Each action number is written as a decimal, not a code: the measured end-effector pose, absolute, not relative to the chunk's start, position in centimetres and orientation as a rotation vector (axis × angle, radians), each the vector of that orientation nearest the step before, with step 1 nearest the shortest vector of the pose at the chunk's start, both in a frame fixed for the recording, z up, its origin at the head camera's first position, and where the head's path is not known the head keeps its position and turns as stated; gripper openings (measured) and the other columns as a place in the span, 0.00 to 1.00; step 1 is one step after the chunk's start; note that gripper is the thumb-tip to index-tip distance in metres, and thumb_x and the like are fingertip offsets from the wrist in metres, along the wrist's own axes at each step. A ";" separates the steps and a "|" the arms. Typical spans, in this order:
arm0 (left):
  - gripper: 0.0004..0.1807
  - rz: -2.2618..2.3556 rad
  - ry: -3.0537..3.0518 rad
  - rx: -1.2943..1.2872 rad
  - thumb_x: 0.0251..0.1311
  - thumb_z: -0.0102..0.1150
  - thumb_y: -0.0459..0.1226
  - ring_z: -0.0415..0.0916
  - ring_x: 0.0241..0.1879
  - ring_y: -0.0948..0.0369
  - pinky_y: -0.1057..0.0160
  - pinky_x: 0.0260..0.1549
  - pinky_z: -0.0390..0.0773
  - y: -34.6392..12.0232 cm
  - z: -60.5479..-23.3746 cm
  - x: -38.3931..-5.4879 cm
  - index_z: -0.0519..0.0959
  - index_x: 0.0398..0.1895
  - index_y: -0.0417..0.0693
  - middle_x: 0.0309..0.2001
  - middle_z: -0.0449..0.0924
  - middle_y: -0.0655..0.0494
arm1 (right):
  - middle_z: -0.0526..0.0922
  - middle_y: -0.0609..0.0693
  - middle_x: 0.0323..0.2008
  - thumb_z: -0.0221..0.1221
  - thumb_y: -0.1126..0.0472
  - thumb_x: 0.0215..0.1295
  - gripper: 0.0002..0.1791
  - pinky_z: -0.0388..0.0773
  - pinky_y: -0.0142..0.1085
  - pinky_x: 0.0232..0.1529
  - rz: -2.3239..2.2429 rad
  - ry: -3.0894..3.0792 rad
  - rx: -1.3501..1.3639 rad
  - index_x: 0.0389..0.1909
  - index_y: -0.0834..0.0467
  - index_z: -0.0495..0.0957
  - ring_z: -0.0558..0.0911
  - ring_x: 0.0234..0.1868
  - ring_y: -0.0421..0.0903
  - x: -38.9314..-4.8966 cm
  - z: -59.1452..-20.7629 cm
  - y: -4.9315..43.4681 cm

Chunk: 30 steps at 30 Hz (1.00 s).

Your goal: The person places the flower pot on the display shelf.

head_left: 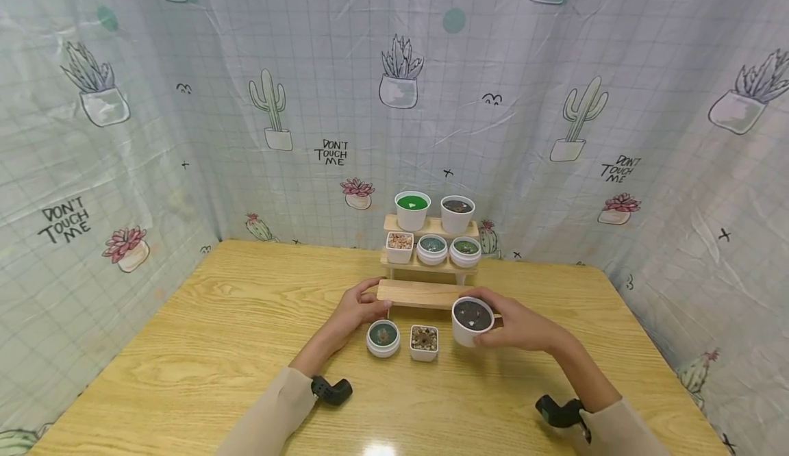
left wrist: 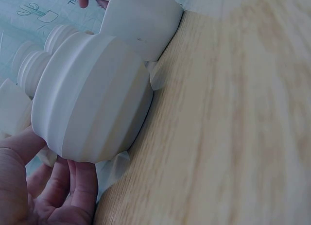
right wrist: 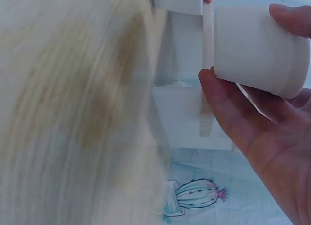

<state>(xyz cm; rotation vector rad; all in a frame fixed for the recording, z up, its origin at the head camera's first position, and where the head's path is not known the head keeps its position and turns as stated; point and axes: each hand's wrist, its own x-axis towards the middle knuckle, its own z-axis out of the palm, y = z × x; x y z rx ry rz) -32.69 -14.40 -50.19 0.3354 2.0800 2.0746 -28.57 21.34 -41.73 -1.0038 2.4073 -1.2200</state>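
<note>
My right hand (head_left: 520, 322) grips a round white pot (head_left: 464, 333) with a dark grey fill. Its thumb is on the near side and its fingers reach round the far side. In the right wrist view the pot (right wrist: 255, 47) is right at the edge of the step board. At the left end of the tiered wooden stand, my left hand (head_left: 356, 312) holds the lowest board (head_left: 419, 294), thumb in front and fingers behind. A ribbed round pot (left wrist: 97, 96) hides part of that grip in the left wrist view.
In front of the stand, a round pot with a teal fill (head_left: 383, 336) and a square pot of pebbles (head_left: 424, 341) sit on the wooden table (head_left: 246, 319). Three small pots, including a square one (head_left: 399, 247), fill the middle tier. Two taller pots (head_left: 412, 211) occupy the top.
</note>
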 end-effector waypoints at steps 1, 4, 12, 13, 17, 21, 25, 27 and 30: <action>0.44 2.076 2.079 0.339 0.65 0.70 0.39 0.84 0.39 0.63 0.65 0.44 0.85 -14.4 -50.2 -32.7 0.57 0.81 0.46 0.34 0.84 0.57 | 0.76 0.59 0.63 0.70 0.59 0.62 0.41 0.80 0.35 0.55 -1.224 2.410 -1.009 0.74 0.61 0.64 0.78 0.59 0.48 -28.6 -41.5 21.3; 0.44 2.079 2.072 0.344 0.65 0.70 0.38 0.84 0.39 0.63 0.64 0.44 0.85 -14.5 -50.2 -32.7 0.57 0.81 0.46 0.34 0.84 0.57 | 0.77 0.59 0.63 0.70 0.59 0.61 0.42 0.81 0.35 0.55 -1.242 2.407 -1.021 0.74 0.62 0.63 0.78 0.58 0.47 -28.5 -41.0 20.9; 0.44 2.089 2.076 0.334 0.65 0.70 0.38 0.84 0.39 0.63 0.64 0.43 0.85 -14.4 -50.3 -32.8 0.58 0.80 0.46 0.34 0.84 0.57 | 0.78 0.57 0.61 0.70 0.60 0.61 0.38 0.81 0.36 0.55 -1.262 2.411 -1.031 0.71 0.58 0.67 0.79 0.57 0.46 -28.9 -40.1 19.8; 0.44 2.089 2.081 0.336 0.65 0.70 0.38 0.85 0.39 0.63 0.64 0.43 0.85 -14.4 -50.3 -32.8 0.58 0.80 0.45 0.35 0.84 0.56 | 0.78 0.57 0.62 0.70 0.60 0.61 0.38 0.81 0.36 0.55 -1.261 2.413 -1.029 0.70 0.58 0.67 0.78 0.57 0.46 -29.0 -40.0 19.6; 0.44 2.090 2.085 0.329 0.65 0.70 0.39 0.85 0.39 0.62 0.64 0.43 0.86 -14.4 -50.4 -32.8 0.59 0.80 0.45 0.35 0.84 0.55 | 0.78 0.58 0.62 0.71 0.60 0.61 0.39 0.81 0.35 0.55 -1.254 2.428 -1.029 0.72 0.59 0.66 0.78 0.58 0.48 -29.4 -39.6 19.0; 0.44 2.079 2.089 0.336 0.65 0.70 0.38 0.85 0.39 0.62 0.65 0.43 0.85 -14.4 -50.3 -32.8 0.58 0.80 0.44 0.35 0.84 0.56 | 0.78 0.59 0.62 0.71 0.60 0.60 0.41 0.81 0.35 0.55 -1.263 2.440 -1.052 0.72 0.60 0.65 0.78 0.58 0.50 -29.8 -39.1 18.1; 0.44 2.068 2.094 0.345 0.65 0.70 0.38 0.84 0.39 0.63 0.65 0.43 0.85 -14.3 -50.2 -32.8 0.58 0.81 0.44 0.35 0.83 0.57 | 0.79 0.60 0.61 0.71 0.61 0.60 0.40 0.81 0.32 0.55 -1.294 2.439 -1.059 0.71 0.60 0.65 0.79 0.58 0.51 -30.3 -38.8 17.1; 0.44 2.066 2.098 0.344 0.65 0.69 0.37 0.84 0.38 0.64 0.65 0.43 0.85 -14.3 -50.1 -32.7 0.58 0.81 0.44 0.34 0.83 0.58 | 0.78 0.61 0.62 0.71 0.62 0.60 0.39 0.81 0.32 0.55 -1.313 2.438 -1.049 0.71 0.61 0.64 0.79 0.59 0.53 -30.5 -38.6 16.4; 0.44 2.068 2.101 0.339 0.65 0.70 0.36 0.84 0.38 0.64 0.66 0.43 0.85 -14.4 -50.1 -32.7 0.58 0.80 0.43 0.34 0.83 0.59 | 0.78 0.61 0.62 0.71 0.62 0.59 0.40 0.81 0.37 0.57 -1.324 2.456 -1.024 0.70 0.61 0.63 0.78 0.61 0.54 -30.7 -38.3 15.4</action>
